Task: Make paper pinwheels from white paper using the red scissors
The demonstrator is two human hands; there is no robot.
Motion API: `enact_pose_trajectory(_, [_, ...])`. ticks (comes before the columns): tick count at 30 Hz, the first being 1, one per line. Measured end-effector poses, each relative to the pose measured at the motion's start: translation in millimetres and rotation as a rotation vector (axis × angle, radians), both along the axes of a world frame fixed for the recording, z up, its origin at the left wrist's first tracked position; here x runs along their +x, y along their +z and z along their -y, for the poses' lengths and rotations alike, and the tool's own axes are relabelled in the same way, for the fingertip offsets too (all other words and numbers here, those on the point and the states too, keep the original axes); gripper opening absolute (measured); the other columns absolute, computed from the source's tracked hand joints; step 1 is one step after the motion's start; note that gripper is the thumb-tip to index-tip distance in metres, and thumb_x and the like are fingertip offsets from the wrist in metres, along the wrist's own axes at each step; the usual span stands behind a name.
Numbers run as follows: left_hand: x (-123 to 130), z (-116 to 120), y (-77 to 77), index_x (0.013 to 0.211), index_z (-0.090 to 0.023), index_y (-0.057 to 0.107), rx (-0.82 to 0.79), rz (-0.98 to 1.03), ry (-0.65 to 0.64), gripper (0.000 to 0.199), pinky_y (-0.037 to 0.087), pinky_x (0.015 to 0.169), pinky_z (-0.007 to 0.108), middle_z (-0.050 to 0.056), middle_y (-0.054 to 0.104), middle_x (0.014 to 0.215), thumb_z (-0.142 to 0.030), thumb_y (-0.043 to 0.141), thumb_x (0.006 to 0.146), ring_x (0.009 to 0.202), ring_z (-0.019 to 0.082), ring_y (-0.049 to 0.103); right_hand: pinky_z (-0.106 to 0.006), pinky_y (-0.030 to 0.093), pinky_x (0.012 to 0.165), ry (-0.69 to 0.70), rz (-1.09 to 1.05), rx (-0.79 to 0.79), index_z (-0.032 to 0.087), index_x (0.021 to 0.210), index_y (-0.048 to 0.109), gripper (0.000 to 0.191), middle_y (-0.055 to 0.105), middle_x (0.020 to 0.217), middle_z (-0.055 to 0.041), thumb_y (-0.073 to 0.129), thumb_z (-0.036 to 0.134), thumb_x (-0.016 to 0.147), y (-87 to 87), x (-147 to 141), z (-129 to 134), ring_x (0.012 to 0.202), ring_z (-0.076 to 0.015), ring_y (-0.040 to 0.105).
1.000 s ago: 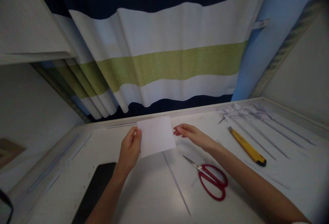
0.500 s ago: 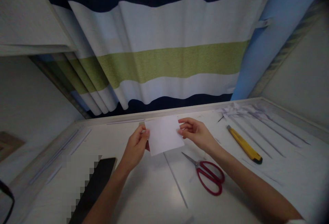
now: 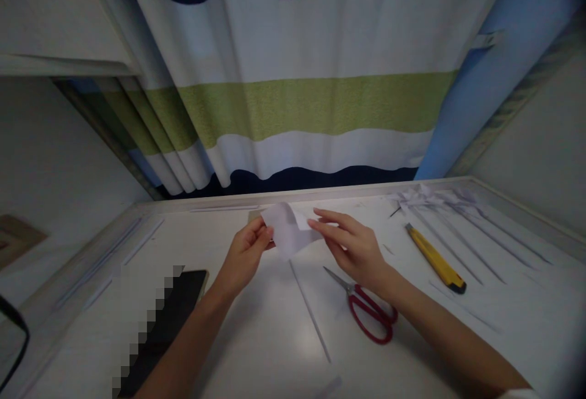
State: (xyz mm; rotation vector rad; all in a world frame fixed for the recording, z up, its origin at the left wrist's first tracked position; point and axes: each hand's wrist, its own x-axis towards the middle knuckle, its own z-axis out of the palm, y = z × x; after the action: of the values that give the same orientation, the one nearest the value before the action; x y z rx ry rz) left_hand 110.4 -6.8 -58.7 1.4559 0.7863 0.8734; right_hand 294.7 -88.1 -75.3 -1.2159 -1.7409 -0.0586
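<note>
A small white sheet of paper (image 3: 289, 234) is held up above the white table, its far right corner curled over toward the middle. My left hand (image 3: 245, 252) pinches the paper's left edge between thumb and fingers. On the right side, my right hand (image 3: 354, 243) has its fingertips on the folded-over corner, fingers fairly straight and close together. Below the paper a thin white paper stick (image 3: 310, 310) lies on the table. Scissors with red handles (image 3: 373, 313) rest close by, partly under my right wrist, their blades pointing up and left.
A yellow utility knife (image 3: 434, 258) lies on the right of the table (image 3: 265, 338). Behind it sit paper flowers (image 3: 425, 196) with several long stems. More thin paper sticks (image 3: 103, 262) lie at left, beside a dark flat object (image 3: 178, 307). A striped curtain (image 3: 297, 106) hangs behind.
The paper was flat, with my right fingers at its right edge. Now its corner is bent over to the left, and my right hand has turned with its fingers on that corner.
</note>
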Motion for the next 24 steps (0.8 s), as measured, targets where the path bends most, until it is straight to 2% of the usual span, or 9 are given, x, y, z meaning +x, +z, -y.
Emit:
enact_pose_trajectory(3, [-1,0,-0.6,0.096,-0.016,0.059,-0.009,-0.003,0.004,0.028,0.048,0.067,0.025,0.004,0.063,0.088,-0.032,0.055,0.073,0.076,0.015,0.058,-0.034,0.05,0.078,-0.017,0.317,0.133,0.024,0.109,0.057,0.035,0.055,0.119,-0.0078,0.043,0.009,0.081,0.4,1,-2,0.101,-0.0203,0.055])
enact_pose_trajectory(8, [-2,2,-0.8,0.093,-0.017,0.061,-0.06,0.021,0.002,0.025,0.047,0.061,0.023,0.003,0.063,0.085,-0.031,0.055,0.074,0.07,0.014,0.058,-0.032,0.049,0.084,0.052,0.565,0.282,0.018,0.108,0.057,0.029,0.059,0.115,-0.007,0.049,0.01,0.081,1.9,3,-1,0.107,-0.0197,0.051])
enact_pose_trajectory(12, [-2,2,-2.4,0.093,-0.017,0.06,-0.102,0.065,-0.023,0.025,0.047,0.062,0.023,0.003,0.063,0.082,-0.033,0.053,0.076,0.072,0.014,0.058,-0.034,0.048,0.085,0.078,0.664,0.318,0.017,0.107,0.057,0.029,0.059,0.113,-0.0075,0.054,0.012,0.078,5.0,-2,5,0.108,-0.021,0.051])
enact_pose_trajectory(18, [-4,2,-2.3,0.088,-0.016,0.061,-0.127,0.064,-0.01,0.027,0.047,0.058,0.024,0.001,0.061,0.069,-0.037,0.055,0.073,0.059,0.012,0.057,-0.037,0.044,0.091,0.13,0.758,0.377,0.018,0.109,0.055,0.03,0.06,0.112,-0.0072,0.055,0.016,0.078,4.2,-11,9,0.109,-0.0211,0.05])
enact_pose_trajectory(24, [-5,1,1.5,0.089,-0.015,0.064,-0.13,0.024,0.022,0.031,0.042,0.051,0.02,0.001,0.062,0.064,-0.04,0.055,0.072,0.056,0.011,0.054,-0.034,0.05,0.084,0.156,0.877,0.443,0.017,0.099,0.062,0.023,0.065,0.105,-0.0036,0.047,0.016,0.082,13.4,-19,14,0.101,-0.0192,0.056])
